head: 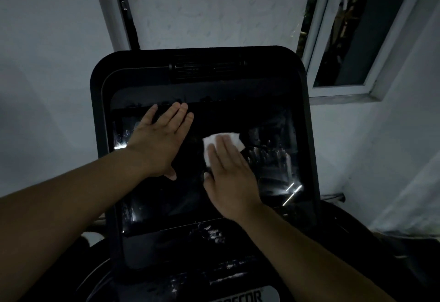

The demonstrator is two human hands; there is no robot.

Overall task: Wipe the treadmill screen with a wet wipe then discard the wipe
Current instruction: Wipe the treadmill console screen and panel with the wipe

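Treadmill screen (166,197), dark glass set in a black console (307,115), seen in dim light. The right hand (228,177) lies flat, fingers extended and close together, pressing a white wet wipe (228,137) against the glass just right of the screen's centre; this grip is a palm-and-finger press rather than a pinch, and the wipe's far edge shows beyond the fingertips. The left hand (159,142) rests open and flat on the upper left of the screen, holding nothing, apparently steadying the console. Pale smears and streaks remain near the left edge, the lower left corner and the right side of the glass, so the wiping step appears to be in progress.

To do it well: keep the wipe spread under the whole hand, work in overlapping passes from the top edge to the bottom edge, reach into the corners, and shift the bracing hand so the patch beneath it is also cleaned. No bin is visible.
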